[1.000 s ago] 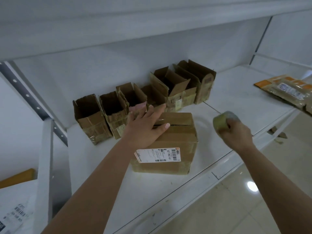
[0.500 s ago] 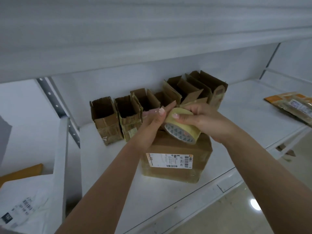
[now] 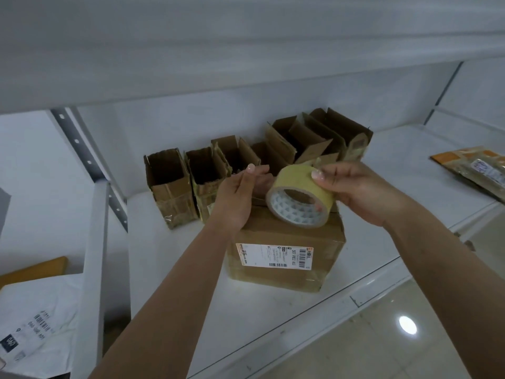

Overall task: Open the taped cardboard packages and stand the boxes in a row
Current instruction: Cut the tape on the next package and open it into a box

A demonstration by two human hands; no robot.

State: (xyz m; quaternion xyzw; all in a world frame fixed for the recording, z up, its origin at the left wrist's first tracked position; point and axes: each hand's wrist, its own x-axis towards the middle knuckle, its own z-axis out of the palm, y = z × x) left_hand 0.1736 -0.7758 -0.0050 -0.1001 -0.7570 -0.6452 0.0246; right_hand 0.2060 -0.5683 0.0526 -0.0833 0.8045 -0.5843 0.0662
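A closed cardboard box with a white shipping label stands on the white shelf near its front edge. Above the box my right hand grips a roll of yellowish packing tape by its rim. My left hand is just left of the roll, thumb and fingertips pressed together as if pinching the tape's end; the end itself is too small to see. Behind, several opened small cardboard boxes stand in a row along the back wall, flaps up.
An orange and clear plastic package lies at the shelf's far right. A grey upright post bounds the shelf on the left, with a white mailer bag beyond it. A shelf board hangs overhead. Tiled floor lies below right.
My right hand carried the tape roll from the right to above the box. My left hand left the box top and came up to the roll. The camera moved closer.
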